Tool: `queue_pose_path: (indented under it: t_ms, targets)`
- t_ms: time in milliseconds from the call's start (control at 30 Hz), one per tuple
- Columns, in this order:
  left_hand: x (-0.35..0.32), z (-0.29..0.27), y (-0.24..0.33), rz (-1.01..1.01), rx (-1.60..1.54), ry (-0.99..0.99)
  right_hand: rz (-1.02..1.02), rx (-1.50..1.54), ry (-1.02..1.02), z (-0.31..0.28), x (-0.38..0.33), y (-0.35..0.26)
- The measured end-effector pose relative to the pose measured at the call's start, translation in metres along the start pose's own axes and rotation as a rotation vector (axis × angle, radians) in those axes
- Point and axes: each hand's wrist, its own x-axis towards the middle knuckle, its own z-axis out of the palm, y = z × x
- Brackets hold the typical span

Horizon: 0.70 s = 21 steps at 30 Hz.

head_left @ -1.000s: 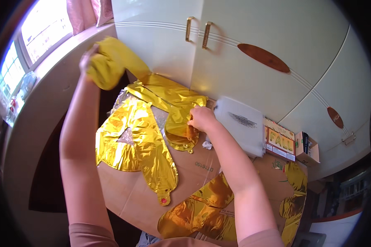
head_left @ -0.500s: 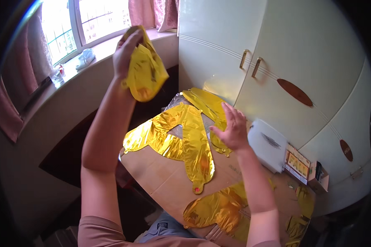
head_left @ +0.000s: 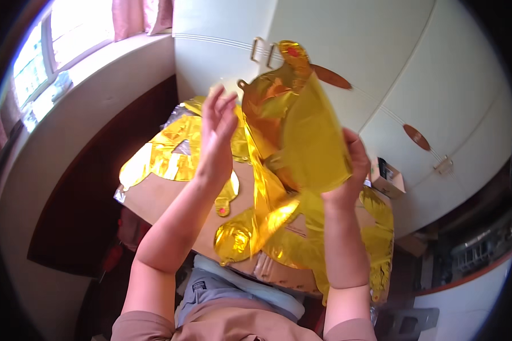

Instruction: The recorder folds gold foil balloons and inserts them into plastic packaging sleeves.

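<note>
A flat, uninflated gold foil balloon (head_left: 316,139) hangs over the table, its wide panel upright and a narrow tab with a red mark at its top. My right hand (head_left: 350,165) grips its right edge, the fingers partly behind the foil. To the left of the balloon, my left hand (head_left: 217,133) is raised with fingers apart, holding nothing. Beneath it, another shiny gold foil balloon (head_left: 168,153), with an opening in its middle, lies flat on the cardboard-topped table (head_left: 202,227). More gold foil (head_left: 233,241) lies near the front edge.
Further gold foil pieces (head_left: 378,227) drape over the table's right side. White cabinet doors (head_left: 347,34) stand behind the table, with a small open box (head_left: 388,179) at the back right. A curved windowsill (head_left: 96,59) runs along the left.
The raised gold foil has gone from my left hand at the upper left to my right hand in the middle. My left hand has opened, and the view has swung right.
</note>
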Motion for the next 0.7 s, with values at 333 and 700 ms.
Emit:
queue_pose_path:
  t_ms: [333,700]
  targets:
    - [-0.188,0.039,-0.056,-1.107,-0.020,-0.678,0.636,0.034,0.474,-0.199,-0.079,0.006]
    - [-0.162,0.033,-0.086,-0.711,0.914,-0.775,0.909,0.017,0.896,-0.273,-0.122,0.116]
